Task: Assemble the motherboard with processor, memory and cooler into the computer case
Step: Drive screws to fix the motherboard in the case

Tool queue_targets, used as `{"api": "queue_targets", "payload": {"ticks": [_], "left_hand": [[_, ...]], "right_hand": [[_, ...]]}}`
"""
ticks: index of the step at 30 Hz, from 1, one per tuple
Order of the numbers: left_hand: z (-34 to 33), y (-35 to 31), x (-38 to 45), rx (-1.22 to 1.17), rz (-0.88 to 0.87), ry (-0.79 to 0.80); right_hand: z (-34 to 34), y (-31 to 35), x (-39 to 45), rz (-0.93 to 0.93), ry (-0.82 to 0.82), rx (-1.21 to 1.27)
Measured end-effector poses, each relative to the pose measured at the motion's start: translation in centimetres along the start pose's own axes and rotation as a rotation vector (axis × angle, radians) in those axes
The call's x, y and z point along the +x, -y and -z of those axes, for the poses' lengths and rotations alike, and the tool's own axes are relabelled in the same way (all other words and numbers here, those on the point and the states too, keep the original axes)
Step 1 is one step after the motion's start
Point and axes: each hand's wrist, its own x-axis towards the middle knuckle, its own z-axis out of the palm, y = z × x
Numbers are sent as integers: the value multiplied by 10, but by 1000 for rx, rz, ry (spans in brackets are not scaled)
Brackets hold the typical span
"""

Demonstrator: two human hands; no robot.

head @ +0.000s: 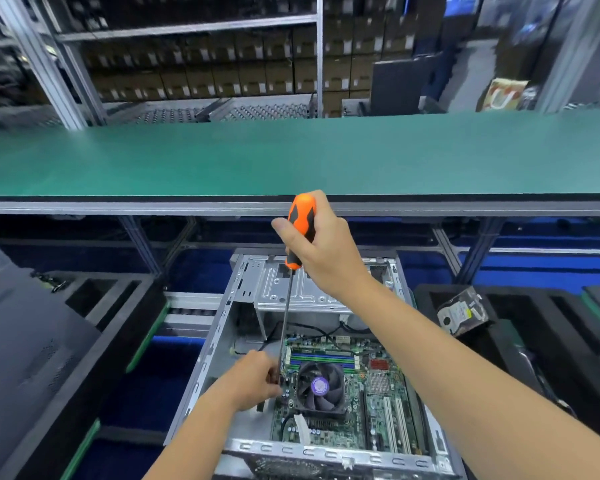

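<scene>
**Both hands on the screwdriver over the board**

Left hand [253, 381] sits low at the board's left edge, fingers pinched round the bottom of the screwdriver [293, 268] shaft, close to the cooler [321, 388]. The tip itself is hidden behind my fingers, so I cannot tell what it touches. The board [371, 400] lies flat in the open case [208, 358], with the cooler fan on top and the memory slots [323, 358] just beyond it. Black cables run along the board's far edge under the metal drive cage [284, 289].

My right hand [321, 244] is higher up and well apart from the left, wrapped tight round the orange-and-black handle, thumb lying along it. The shaft slants down from there to my left hand.

Right of the case, a bagged hard drive [461, 315] rests in a black foam tray [534, 327]. Beyond everything runs a green bench [291, 157], with shelves of boxes behind.
</scene>
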Motion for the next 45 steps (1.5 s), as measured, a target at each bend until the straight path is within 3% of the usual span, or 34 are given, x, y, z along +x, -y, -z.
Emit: {"api": "queue_targets", "payload": {"ticks": [13, 38, 41, 45], "left_hand": [[6, -10, -3, 65, -49, -100], [3, -6, -13, -43, -13, 9], [1, -4, -11, -21, -12, 17], [-3, -2, -8, 19, -26, 97]], "right_hand": [[-2, 13, -5, 15, -28, -20], [-5, 10, -17, -25, 40, 40], [-3, 11, -17, -51, 91, 25], [4, 15, -8, -122, 322, 58]]}}
